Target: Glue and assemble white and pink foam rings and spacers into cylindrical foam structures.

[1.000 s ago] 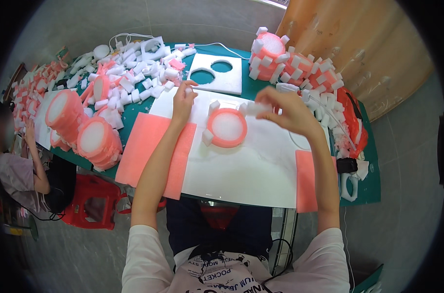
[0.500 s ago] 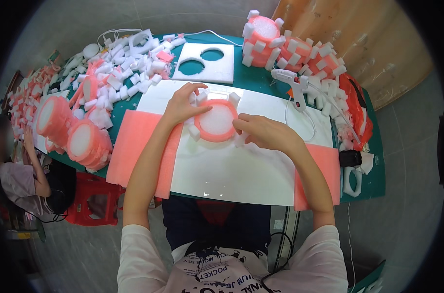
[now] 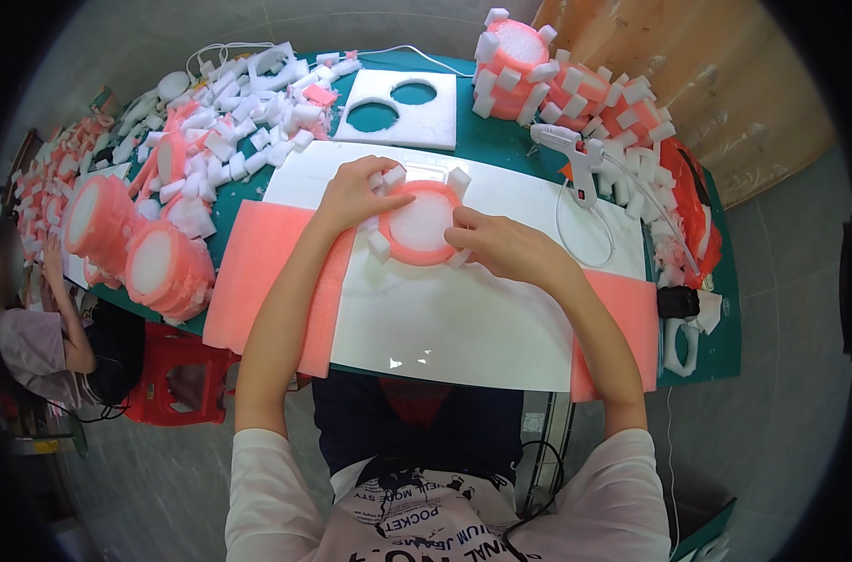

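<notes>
Green table (image 3: 490, 161) carries a white board (image 3: 445, 323); near the board's far edge, midway across, lies the pink-rimmed foam round (image 3: 422, 221). I judge it light, soft, easily dented: hold its rim. My left hand (image 3: 353, 191) spans its left rim, fingers wide; my right hand (image 3: 508, 245) pinches a white block (image 3: 460, 258) narrowly.

Near, wide fisheye view from the head, downward onto the hands (image 3: 496, 245)

Pink foam ring (image 3: 413, 255), its centre filled by a white disc (image 3: 424, 221), lies flat on the white board (image 3: 445, 328). White foam blocks (image 3: 459, 180) sit spaced around its outer rim; the lower-right block (image 3: 459, 258) shows only in part.
</notes>
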{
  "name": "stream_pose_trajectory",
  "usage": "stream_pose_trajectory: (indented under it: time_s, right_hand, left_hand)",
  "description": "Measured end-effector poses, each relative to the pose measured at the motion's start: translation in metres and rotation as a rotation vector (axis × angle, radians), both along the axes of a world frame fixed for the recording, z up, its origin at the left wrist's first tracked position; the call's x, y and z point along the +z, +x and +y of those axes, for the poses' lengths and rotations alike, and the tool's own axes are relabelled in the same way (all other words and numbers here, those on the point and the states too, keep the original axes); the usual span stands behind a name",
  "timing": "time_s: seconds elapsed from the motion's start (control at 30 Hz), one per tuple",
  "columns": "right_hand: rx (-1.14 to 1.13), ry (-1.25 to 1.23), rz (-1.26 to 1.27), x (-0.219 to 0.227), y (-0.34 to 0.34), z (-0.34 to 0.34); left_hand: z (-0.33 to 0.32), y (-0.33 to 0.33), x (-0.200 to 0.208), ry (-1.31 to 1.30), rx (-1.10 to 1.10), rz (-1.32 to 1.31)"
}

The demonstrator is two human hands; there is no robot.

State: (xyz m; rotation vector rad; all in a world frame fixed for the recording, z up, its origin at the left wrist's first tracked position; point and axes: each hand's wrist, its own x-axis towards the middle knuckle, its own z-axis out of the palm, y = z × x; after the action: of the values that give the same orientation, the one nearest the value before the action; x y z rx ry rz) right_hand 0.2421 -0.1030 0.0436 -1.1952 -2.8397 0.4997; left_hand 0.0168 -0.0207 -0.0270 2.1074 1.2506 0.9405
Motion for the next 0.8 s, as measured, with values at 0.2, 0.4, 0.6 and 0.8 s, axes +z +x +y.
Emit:
stream_pose_trajectory:
  time_s: [0.2, 0.4, 0.6, 0.8]
  right_hand:
    - [0.009, -0.015, 0.05, -0.002, 0.003, 0.002]
    - [-0.01, -0.049, 0.11, -0.005, 0.006, 0.006]
    - [0.037, 0.005, 0.205, -0.013, 0.01, 0.013]
    - [0.112, 0.149, 0.204, -0.019, 0.012, 0.015]
  left_hand:
    - [-0.004, 0.001, 0.006, -0.028, 0.011, 0.015]
    - [-0.004, 0.003, 0.007, 0.009, -0.004, 0.006]
    - [-0.005, 0.005, 0.005, 0.053, -0.011, -0.039]
    - [-0.01, 0.006, 0.009, 0.037, 0.038, -0.015]
